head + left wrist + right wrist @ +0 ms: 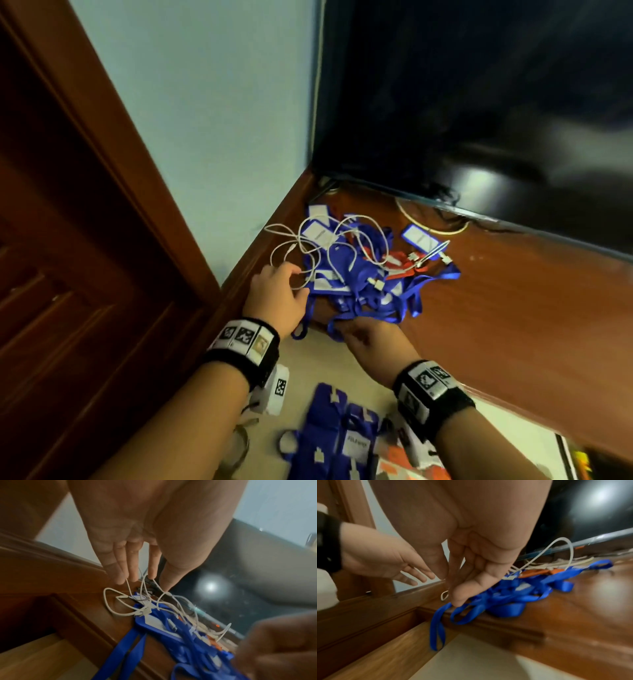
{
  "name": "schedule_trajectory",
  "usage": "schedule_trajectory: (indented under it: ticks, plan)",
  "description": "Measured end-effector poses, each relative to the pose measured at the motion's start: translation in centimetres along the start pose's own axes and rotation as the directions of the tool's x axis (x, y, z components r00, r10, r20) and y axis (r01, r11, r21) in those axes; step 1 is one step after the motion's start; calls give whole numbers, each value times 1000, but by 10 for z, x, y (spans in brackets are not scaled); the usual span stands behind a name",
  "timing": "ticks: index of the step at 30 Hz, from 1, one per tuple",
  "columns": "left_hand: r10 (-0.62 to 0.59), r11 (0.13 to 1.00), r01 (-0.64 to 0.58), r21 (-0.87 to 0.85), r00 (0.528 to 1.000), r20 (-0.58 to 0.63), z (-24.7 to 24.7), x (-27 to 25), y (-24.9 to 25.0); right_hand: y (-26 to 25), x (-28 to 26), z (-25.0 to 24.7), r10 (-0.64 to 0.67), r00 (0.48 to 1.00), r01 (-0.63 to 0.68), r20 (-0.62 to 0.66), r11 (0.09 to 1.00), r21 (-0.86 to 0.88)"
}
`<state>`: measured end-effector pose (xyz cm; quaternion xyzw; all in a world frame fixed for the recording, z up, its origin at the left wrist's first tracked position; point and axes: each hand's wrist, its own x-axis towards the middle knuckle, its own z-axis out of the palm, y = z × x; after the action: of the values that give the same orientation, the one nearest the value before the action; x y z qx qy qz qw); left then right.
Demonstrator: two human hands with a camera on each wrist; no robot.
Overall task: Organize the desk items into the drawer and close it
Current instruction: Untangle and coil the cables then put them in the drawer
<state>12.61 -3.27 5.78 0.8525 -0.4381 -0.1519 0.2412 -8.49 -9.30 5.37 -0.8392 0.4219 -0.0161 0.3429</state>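
Note:
On the wooden desk top point(496, 301) lies a tangled pile of blue lanyards point(363, 291) with badge holders point(318, 234), an orange lanyard point(399, 263) and white cables point(301, 246). My left hand point(296, 281) reaches over the pile's left side, its straight fingers point(133, 574) touching the white cables point(120, 609). My right hand point(346, 334) is at the pile's near edge. Its thumb and fingers point(453, 596) pinch a blue lanyard strap point(462, 614) that hangs over the desk edge. The open drawer point(308, 356) sits below my wrists.
Several blue badge holders point(342, 431) and orange items lie in the drawer. A large dark screen point(479, 102) stands at the back of the desk, with a yellowish cable under it. A wooden door point(68, 240) and a pale wall point(222, 120) are to the left.

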Motion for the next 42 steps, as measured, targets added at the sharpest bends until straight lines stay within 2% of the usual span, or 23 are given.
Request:
schedule_trajectory:
  ticks: [4,7,9,11,14,18,20,23,26,29,31,35,37,39,40,42]
  plan:
    - [-59,970,21,243,987,152,18,35,12,8,3,-33,17,998,-20,-60,998,-56]
    - [-59,926,-50,374,960,274,26,45,2,8,7,-46,4,996,-9,-88,998,-57]
    - [-40,916,-84,393,955,295,26,47,-6,5,10,-52,-6,996,4,-87,1000,-21]
    - [17,919,-119,375,964,264,20,47,-10,0,14,-58,-13,997,12,-82,1000,-6]
    - [173,939,-204,276,976,130,-2,46,-3,-10,21,-66,-62,995,59,-81,998,-38]
    - [325,940,-312,135,942,-85,-58,48,25,-30,32,-82,-127,984,120,-125,991,-61]
    - [368,930,-357,91,912,-181,-91,52,43,-44,38,-97,-142,979,132,-144,988,-80]
    - [436,892,-452,24,844,-313,-142,59,74,-71,46,-122,-184,961,183,-208,983,-25]
    - [542,808,-588,23,728,-421,-190,63,113,-96,53,-153,-210,921,233,-328,972,32]
    - [653,708,-704,66,616,-441,-230,58,155,-120,49,-182,-223,900,309,-374,933,187]
    - [715,649,-755,95,564,-413,-249,54,178,-131,41,-201,-273,856,423,-440,859,290]
    - [739,601,-794,89,510,-441,-275,47,203,-138,8,-239,-271,776,510,-570,801,314]
    - [730,581,-813,38,500,-467,-281,43,210,-139,-11,-255,-262,789,534,-556,740,409]
    - [739,550,-835,0,487,-465,-283,39,219,-142,-27,-264,-272,829,533,-488,649,544]
    - [745,537,-843,-21,486,-457,-283,36,225,-145,-34,-268,-290,840,529,-459,630,569]
    - [760,509,-859,-58,480,-437,-284,31,237,-150,-41,-270,-341,824,557,-452,631,540]
